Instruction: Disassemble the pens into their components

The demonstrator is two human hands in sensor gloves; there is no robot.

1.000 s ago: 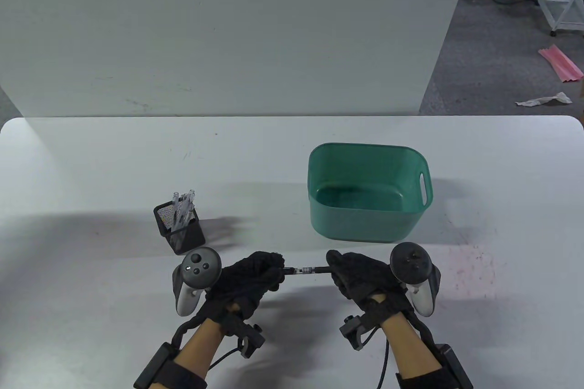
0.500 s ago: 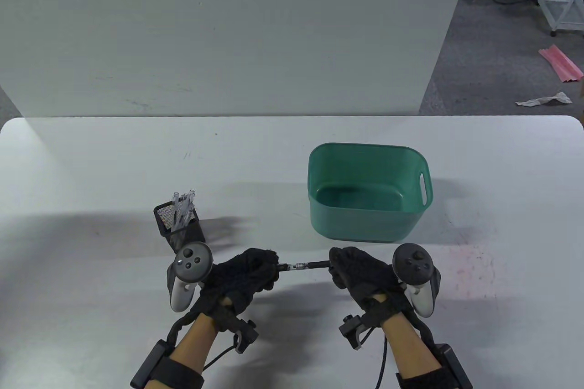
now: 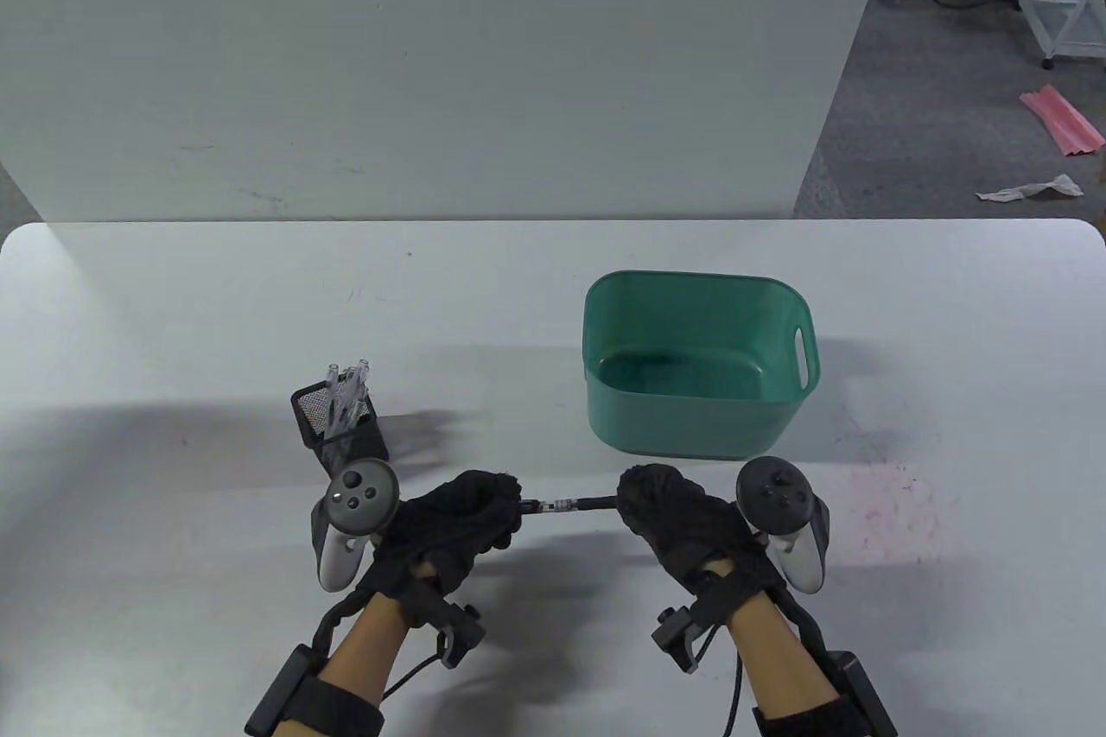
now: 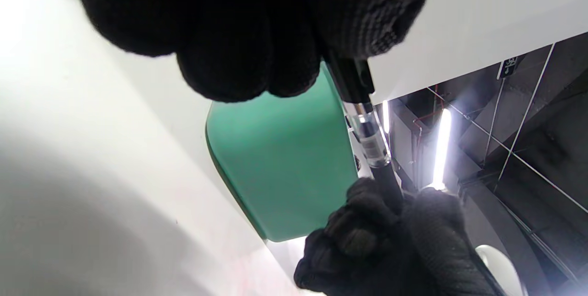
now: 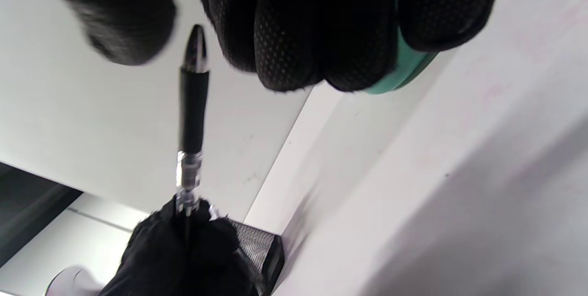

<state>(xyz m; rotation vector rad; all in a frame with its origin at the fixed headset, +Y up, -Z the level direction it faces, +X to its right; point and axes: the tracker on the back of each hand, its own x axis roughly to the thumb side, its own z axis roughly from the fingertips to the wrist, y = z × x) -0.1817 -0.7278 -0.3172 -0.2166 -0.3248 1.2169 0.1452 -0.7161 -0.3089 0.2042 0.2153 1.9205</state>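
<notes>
Near the front edge of the white bench (image 3: 173, 322), two hands in black gloves hold one pen (image 3: 566, 504) level between them, just above the surface. The left hand (image 3: 458, 517) is curled tightly around the pen's clear end. The right hand (image 3: 674, 517) has its fingers closed around the black grip end. Farther back on the left stands a black mesh holder (image 3: 341, 435) with clear pens (image 3: 346, 396) upright inside. Farther back on the right sits a green tub (image 3: 700, 365).
</notes>
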